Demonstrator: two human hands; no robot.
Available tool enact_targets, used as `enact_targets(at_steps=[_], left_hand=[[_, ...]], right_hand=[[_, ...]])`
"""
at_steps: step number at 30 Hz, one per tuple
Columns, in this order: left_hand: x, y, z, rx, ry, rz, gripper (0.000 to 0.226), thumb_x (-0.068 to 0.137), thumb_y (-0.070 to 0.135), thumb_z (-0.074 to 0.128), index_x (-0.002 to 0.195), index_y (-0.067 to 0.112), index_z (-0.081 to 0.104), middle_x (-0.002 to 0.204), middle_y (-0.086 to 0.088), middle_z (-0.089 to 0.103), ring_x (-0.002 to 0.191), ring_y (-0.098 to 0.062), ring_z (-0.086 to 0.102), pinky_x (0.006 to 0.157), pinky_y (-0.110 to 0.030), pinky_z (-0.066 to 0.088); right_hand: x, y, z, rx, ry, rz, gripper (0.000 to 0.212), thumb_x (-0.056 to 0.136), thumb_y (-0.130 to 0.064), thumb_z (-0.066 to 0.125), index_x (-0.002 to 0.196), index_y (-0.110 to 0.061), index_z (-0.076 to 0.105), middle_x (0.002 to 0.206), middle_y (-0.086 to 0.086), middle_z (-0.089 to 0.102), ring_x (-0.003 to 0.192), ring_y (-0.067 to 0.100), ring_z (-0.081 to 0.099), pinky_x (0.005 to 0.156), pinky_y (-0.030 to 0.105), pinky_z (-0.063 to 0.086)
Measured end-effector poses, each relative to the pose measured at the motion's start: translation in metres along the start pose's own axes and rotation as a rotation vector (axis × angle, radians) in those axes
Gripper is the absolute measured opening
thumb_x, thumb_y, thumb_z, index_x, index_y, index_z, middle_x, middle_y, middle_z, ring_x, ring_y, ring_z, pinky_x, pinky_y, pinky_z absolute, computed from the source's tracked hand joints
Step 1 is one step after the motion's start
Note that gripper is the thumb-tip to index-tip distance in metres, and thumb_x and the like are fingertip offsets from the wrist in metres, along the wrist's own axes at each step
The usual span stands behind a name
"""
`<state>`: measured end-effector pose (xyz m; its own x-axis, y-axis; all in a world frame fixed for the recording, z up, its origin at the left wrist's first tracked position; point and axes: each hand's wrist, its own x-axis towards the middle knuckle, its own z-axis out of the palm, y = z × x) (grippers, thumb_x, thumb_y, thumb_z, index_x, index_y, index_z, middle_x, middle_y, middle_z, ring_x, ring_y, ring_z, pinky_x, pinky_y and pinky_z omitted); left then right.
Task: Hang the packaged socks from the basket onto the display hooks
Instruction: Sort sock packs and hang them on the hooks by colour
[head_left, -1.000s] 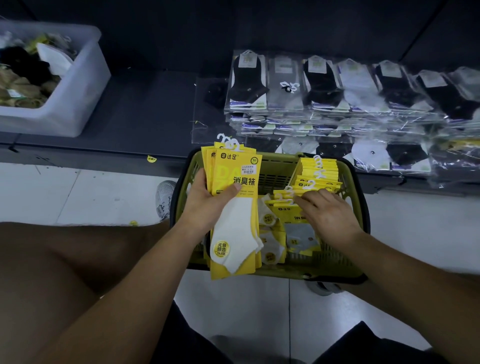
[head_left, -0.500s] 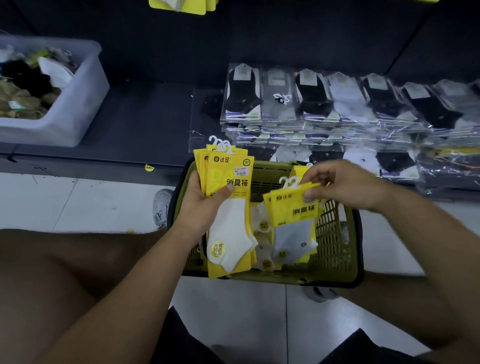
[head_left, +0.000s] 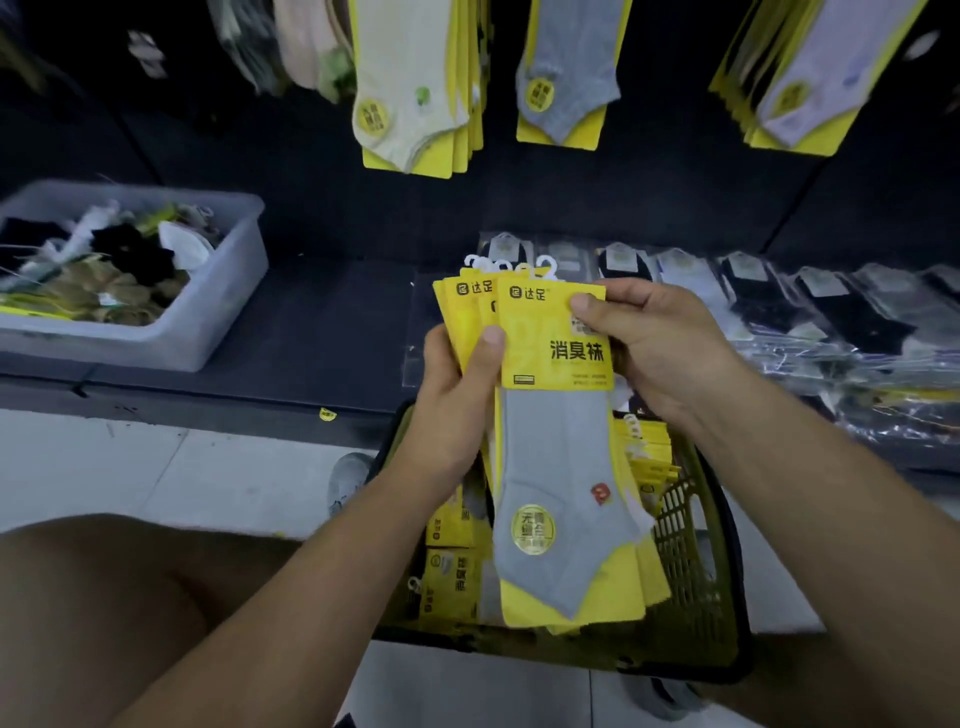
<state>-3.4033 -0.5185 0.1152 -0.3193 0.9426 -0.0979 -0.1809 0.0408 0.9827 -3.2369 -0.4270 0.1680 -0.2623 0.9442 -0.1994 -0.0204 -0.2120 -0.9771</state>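
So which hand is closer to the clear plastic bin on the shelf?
Left. The left hand grips the sock packs at their left edge, on the side toward the bin; the right hand pinches their upper right corner, farther from the bin.

One wide-angle head-worn camera looks forward and down, close above the left hand (head_left: 457, 410) and right hand (head_left: 665, 353) at frame centre, with the basket (head_left: 693, 551) below them and the shelf (head_left: 322, 332) across the middle.

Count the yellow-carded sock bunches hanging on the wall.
3: cream bunch left, grey bunch middle, pale bunch right. Others may hang beyond the frame's top edge.
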Motion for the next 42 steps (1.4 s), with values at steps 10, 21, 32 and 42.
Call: enact_targets(at_steps=[10, 21, 32, 42], left_hand=[[0.055, 0.12, 0.007, -0.006, -0.108, 0.247, 0.028, 0.1, 0.023, 0.072, 0.121, 0.031, 0.056, 0.111, 0.017, 0.079, 0.104, -0.009, 0.077, 0.081, -0.025, 0.062], [0.099, 0.158, 0.027, -0.153, -0.075, 0.388, 0.05, 0.08, 0.042, 0.077, 0.126, 0.029, 0.062, 0.114, 0.011, 0.08, 0.105, -0.013, 0.078, 0.078, -0.022, 0.062], [0.123, 0.165, 0.003, -0.163, -0.088, 0.379, 0.04, 0.085, 0.037, 0.076, 0.123, 0.037, 0.067, 0.122, -0.002, 0.079, 0.109, -0.028, 0.078, 0.085, -0.043, 0.066], [0.134, 0.165, 0.018, -0.106, -0.108, 0.42, 0.046, 0.09, 0.04, 0.08, 0.13, 0.034, 0.06, 0.122, 0.008, 0.078, 0.112, -0.016, 0.076, 0.083, -0.027, 0.063]], right_hand=[[0.017, -0.101, 0.012, 0.14, -0.1, -0.208, 0.018, 0.077, -0.025, 0.074, 0.087, -0.011, 0.076, 0.086, 0.009, 0.076, 0.072, 0.017, 0.072, 0.064, 0.03, 0.061], [0.065, -0.184, -0.004, 0.195, 0.167, -0.401, 0.014, 0.097, -0.021, 0.065, 0.098, -0.011, 0.075, 0.093, 0.006, 0.079, 0.082, 0.018, 0.075, 0.066, 0.03, 0.06], [0.14, -0.223, -0.016, 0.007, 0.344, -0.565, 0.005, 0.092, -0.022, 0.073, 0.094, -0.017, 0.073, 0.075, -0.007, 0.077, 0.067, 0.005, 0.073, 0.054, 0.018, 0.055], [0.187, -0.236, 0.006, -0.115, 0.399, -0.633, 0.021, 0.097, -0.018, 0.066, 0.114, -0.005, 0.069, 0.098, 0.013, 0.075, 0.09, 0.025, 0.073, 0.081, 0.04, 0.061]])
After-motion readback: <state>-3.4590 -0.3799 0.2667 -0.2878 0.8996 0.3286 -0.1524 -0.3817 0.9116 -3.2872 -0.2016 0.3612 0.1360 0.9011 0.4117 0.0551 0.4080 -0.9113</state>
